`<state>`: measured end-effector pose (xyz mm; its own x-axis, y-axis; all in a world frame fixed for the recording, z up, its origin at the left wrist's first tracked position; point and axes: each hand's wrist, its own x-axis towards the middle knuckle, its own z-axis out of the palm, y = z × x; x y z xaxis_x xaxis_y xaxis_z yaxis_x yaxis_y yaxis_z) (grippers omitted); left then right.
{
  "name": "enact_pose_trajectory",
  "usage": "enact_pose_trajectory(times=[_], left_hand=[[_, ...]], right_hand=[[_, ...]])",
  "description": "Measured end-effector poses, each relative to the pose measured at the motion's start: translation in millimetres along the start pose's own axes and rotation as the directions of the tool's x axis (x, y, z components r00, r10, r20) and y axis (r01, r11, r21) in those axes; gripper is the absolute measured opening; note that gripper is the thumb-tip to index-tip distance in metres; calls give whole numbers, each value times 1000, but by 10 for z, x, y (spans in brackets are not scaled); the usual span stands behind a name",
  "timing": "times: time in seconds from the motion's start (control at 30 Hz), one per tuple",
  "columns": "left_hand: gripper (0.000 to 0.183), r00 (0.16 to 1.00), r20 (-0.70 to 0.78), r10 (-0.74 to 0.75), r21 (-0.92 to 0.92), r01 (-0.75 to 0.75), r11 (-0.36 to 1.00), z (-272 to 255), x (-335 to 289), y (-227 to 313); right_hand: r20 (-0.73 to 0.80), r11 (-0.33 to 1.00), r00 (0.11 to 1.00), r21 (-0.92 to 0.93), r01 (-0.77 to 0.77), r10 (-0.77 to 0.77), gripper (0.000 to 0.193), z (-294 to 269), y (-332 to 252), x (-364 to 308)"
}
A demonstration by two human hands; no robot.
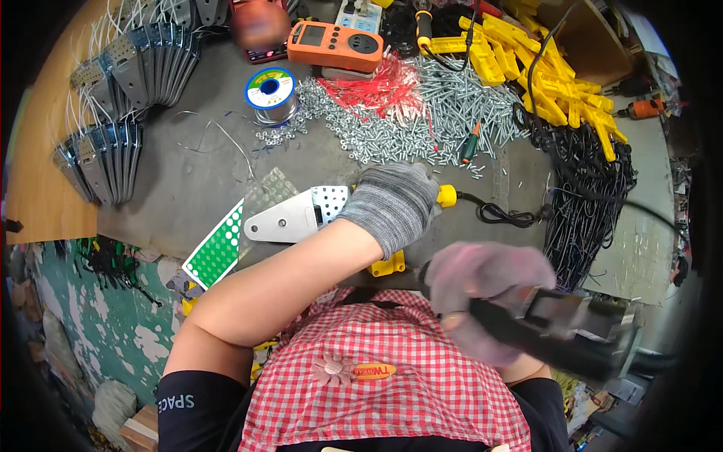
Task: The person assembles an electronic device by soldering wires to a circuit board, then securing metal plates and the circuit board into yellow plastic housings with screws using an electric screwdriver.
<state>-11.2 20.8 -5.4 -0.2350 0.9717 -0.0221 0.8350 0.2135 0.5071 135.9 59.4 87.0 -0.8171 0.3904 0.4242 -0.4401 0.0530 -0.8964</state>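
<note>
Plate (297,213) under left hand (392,203); can't tell grip; right hand (486,294) clamped round black tool (538,335).

Beyond the left hand (392,205), heaped screws (410,124) block passage. Bare desk (177,192) opens to its left, past a metal plate (290,217). Black cables (591,207) bar its far right.

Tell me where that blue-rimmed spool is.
In the head view, the spool is upper left of centre, beside the nuts and below and left of the orange meter.
</note>
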Motion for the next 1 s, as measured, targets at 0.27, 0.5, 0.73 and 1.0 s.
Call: enact_pose_trajectory(times=[0.27, 0.5, 0.73, 1.0], left_hand=[[34, 998, 35, -49, -21, 50, 999, 82, 32, 13], [40, 991, 109, -78, -48, 84, 995, -151, -3, 7], [56, 984, 61, -166, -203, 175, 964, -458, -695, -631], [55, 979, -31, -201, -232, 188, 954, -372, -771, -592]], right_hand=[[19, 982, 981, -1, -191, 191, 28, 107, -183, -75], [184, 984, 971, -121, -133, 154, 31, 38, 124, -28], [286, 982, 940, -22, -189, 187, 39, -17, 277, -16], [112, 983, 976, -7, -185, 184, 27, 206, 51, 138]])
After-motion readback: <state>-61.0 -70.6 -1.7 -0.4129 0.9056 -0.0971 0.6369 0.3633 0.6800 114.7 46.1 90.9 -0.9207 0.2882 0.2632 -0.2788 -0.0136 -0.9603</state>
